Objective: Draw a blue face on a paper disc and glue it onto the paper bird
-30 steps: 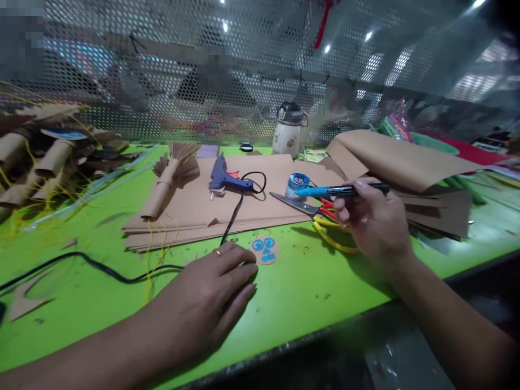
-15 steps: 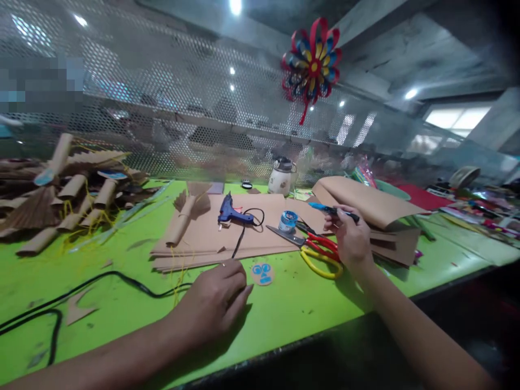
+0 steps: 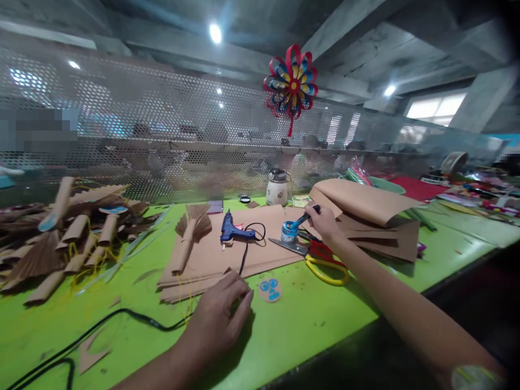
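My right hand (image 3: 323,223) is closed around a paintbrush (image 3: 301,219) with a dark handle and a blue-coated front. Its tip reaches into the mouth of a small open jar of blue paint (image 3: 289,233). Scissors (image 3: 325,270) with yellow and red handles lie below that hand, blades pointing left beside the jar. My left hand (image 3: 223,314) rests on the green table with fingers curled in, and nothing shows in it. Just right of it lies a round brown paper disc (image 3: 270,291) painted with a blue face.
A blue glue gun (image 3: 235,232) and a paper figure (image 3: 187,238) lie on stacked brown paper (image 3: 244,254). More rolled paper figures (image 3: 77,227) pile up at left. A black cord (image 3: 134,312) crosses the table. Behind stand a white bottle (image 3: 277,189) and a perforated metal screen (image 3: 182,141).
My right hand has moved left and away from me, bringing the brush from the air down into the paint jar. My left hand stays by the disc. The camera has tilted upward.
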The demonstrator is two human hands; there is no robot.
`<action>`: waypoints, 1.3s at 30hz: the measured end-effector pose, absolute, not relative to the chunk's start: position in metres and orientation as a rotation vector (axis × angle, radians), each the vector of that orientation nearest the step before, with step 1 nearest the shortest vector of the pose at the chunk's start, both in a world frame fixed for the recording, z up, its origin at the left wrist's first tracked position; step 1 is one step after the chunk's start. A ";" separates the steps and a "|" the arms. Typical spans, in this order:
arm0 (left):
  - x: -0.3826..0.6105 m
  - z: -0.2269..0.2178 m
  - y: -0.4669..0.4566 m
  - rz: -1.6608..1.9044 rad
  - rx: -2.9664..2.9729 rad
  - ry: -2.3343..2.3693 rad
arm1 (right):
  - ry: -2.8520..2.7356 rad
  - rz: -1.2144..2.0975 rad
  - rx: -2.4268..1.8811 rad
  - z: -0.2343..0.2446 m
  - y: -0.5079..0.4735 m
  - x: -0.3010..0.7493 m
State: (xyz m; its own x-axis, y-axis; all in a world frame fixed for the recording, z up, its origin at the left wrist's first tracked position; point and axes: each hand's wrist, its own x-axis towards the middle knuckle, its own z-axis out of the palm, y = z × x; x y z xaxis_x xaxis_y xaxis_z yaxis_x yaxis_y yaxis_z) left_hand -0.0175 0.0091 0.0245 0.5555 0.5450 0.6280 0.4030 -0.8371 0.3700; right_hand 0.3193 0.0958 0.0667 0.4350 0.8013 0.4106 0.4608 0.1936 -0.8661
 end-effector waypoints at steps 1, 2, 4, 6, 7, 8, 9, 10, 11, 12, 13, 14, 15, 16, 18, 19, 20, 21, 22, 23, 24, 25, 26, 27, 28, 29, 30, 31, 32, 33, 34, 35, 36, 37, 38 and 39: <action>-0.018 0.025 0.009 1.134 2.602 0.792 | -1.213 0.359 -1.498 0.065 0.097 0.317; -0.018 0.027 0.010 1.124 2.597 0.784 | -1.229 0.382 -1.556 0.064 0.098 0.316; -0.019 0.028 0.010 1.121 2.582 0.775 | -1.264 0.427 -1.666 0.062 0.098 0.315; -0.020 0.029 0.012 1.124 2.566 0.775 | -1.310 0.456 -1.755 0.062 0.096 0.316; -0.020 0.028 0.013 1.123 2.560 0.779 | -1.340 0.464 -1.790 0.063 0.093 0.318; -0.020 0.028 0.014 1.121 2.556 0.783 | -1.372 0.463 -1.818 0.065 0.089 0.321; -0.020 0.027 0.014 1.116 2.553 0.790 | -1.410 0.457 -1.840 0.068 0.084 0.324; -0.021 0.026 0.015 1.110 2.553 0.798 | -1.449 0.444 -1.856 0.072 0.078 0.328; -0.021 0.025 0.016 1.104 2.554 0.806 | -1.487 0.425 -1.865 0.076 0.071 0.331; -0.021 0.025 0.016 1.098 2.555 0.814 | -1.522 0.398 -1.863 0.080 0.063 0.334; -0.021 0.025 0.016 1.089 2.558 0.821 | -1.550 0.365 -1.857 0.084 0.054 0.336; -0.021 0.025 0.016 1.078 2.562 0.827 | -1.579 0.334 -1.840 0.088 0.045 0.336; -0.022 0.025 0.016 1.064 2.568 0.830 | -1.617 0.311 -1.812 0.090 0.036 0.334; -0.022 0.025 0.016 1.046 2.575 0.831 | -1.672 0.304 -1.774 0.091 0.028 0.330; -0.021 0.026 0.015 1.005 2.591 0.829 | -1.854 0.374 -1.676 0.091 0.012 0.315; -0.021 0.026 0.014 0.985 2.599 0.827 | -1.966 0.432 -1.618 0.090 0.006 0.306; -0.021 0.026 0.014 0.966 2.606 0.827 | -2.078 0.496 -1.559 0.088 0.000 0.296; -0.021 0.026 0.013 0.949 2.612 0.828 | -2.174 0.552 -1.507 0.086 -0.004 0.287; -0.020 0.026 0.013 0.935 2.617 0.831 | -2.245 0.594 -1.465 0.084 -0.007 0.279; -0.020 0.026 0.013 0.923 2.621 0.834 | -2.311 0.623 -1.432 0.082 -0.008 0.272; -0.020 0.026 0.013 0.914 2.624 0.839 | -2.376 0.634 -1.405 0.081 -0.009 0.267; -0.020 0.026 0.013 0.906 2.625 0.845 | -2.434 0.634 -1.383 0.080 -0.008 0.263; -0.020 0.026 0.013 0.898 2.626 0.852 | -2.490 0.622 -1.368 0.080 -0.006 0.260; -0.020 0.026 0.013 0.890 2.627 0.859 | -2.543 0.602 -1.361 0.080 -0.004 0.258; -0.020 0.026 0.013 0.881 2.629 0.863 | -2.593 0.579 -1.364 0.081 -0.002 0.256; -0.020 0.026 0.012 0.869 2.631 0.866 | -2.632 0.560 -1.380 0.082 0.000 0.254; -0.020 0.027 0.012 0.856 2.633 0.866 | -2.662 0.554 -1.407 0.084 0.002 0.252; -0.020 0.027 0.012 0.844 2.634 0.864 | -2.691 0.550 -1.438 0.086 0.004 0.249; -0.020 0.027 0.012 0.832 2.635 0.862 | -2.709 0.551 -1.469 0.087 0.006 0.246; -0.020 0.028 0.011 0.821 2.635 0.859 | -2.713 0.559 -1.496 0.089 0.007 0.244; -0.020 0.028 0.011 0.810 2.635 0.857 | -2.708 0.566 -1.516 0.089 0.008 0.241; -0.020 0.028 0.011 0.800 2.635 0.855 | -2.698 0.574 -1.529 0.090 0.008 0.239; -0.019 0.029 0.011 0.791 2.634 0.853 | -2.687 0.583 -1.535 0.089 0.009 0.238; -0.019 0.029 0.011 0.783 2.632 0.852 | -2.677 0.594 -1.537 0.089 0.009 0.237; -0.019 0.028 0.011 0.777 2.628 0.853 | -2.669 0.608 -1.538 0.088 0.009 0.237; -0.019 0.028 0.011 0.773 2.623 0.856 | -2.659 0.619 -1.538 0.087 0.010 0.237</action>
State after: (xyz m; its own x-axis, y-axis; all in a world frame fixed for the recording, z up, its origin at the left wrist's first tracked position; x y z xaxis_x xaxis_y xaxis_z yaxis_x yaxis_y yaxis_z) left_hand -0.0192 0.0113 0.0282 0.6823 0.6099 0.4032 0.4629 -0.7872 0.4074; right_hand 0.2373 0.0096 0.0871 -0.5181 0.8346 -0.1871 0.8315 0.4401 -0.3390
